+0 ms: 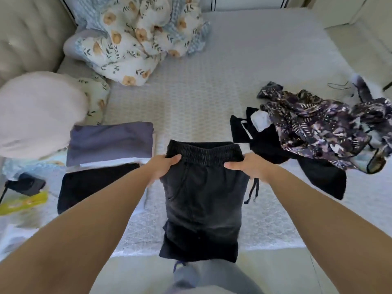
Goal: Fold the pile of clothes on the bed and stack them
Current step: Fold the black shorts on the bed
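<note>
Dark grey shorts (201,200) with an elastic waistband hang folded lengthwise over the bed's near edge. My left hand (163,168) grips the waistband's left corner, and my right hand (248,166) grips its right corner. A drawstring dangles below my right hand. To the left lies a stack of folded clothes: a purple-grey piece (110,143) on white, with a folded black piece (95,187) in front. To the right lies the unfolded pile: a black garment (271,145) and a dark patterned garment (322,128) on top of it.
The bed (195,102) has a pale textured cover. A crumpled floral blanket (135,39) sits at the back left, and a pale round cushion (36,115) at the left. A yellow packet (23,203) and a dark object (27,183) lie at the near left.
</note>
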